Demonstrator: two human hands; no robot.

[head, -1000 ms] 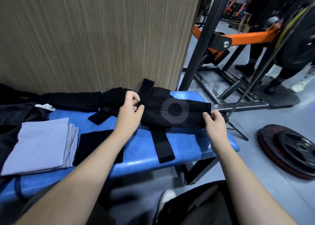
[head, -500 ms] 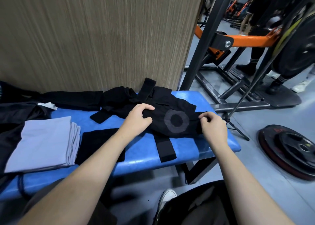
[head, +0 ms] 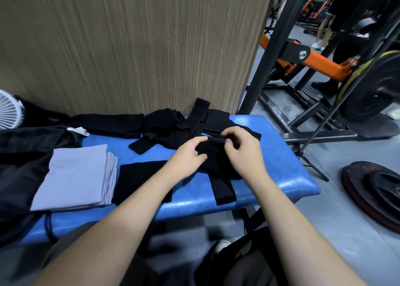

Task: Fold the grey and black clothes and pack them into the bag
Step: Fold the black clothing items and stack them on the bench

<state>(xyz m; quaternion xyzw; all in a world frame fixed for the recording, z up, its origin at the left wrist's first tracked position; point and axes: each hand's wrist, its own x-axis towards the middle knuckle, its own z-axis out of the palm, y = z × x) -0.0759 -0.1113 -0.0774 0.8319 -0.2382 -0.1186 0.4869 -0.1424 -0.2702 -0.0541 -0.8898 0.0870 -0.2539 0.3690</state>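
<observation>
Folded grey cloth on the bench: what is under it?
The folded grey cloth lies on the blue bench, its left edge over a dark garment. Whether anything else lies beneath is hidden by the cloth itself.

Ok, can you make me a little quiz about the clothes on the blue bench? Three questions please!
1. True or false: the folded grey cloth lies on the blue bench, on the person's left side.
2. What do the left hand and the right hand work on? A) a black garment B) a weight plate C) the white fan
3. Fill in: right of the grey cloth lies a folded ____ cloth.

Key: 1 true. 2 A, both hands are on it, and the right hand's fingers pinch its edge. 3 black.
</observation>
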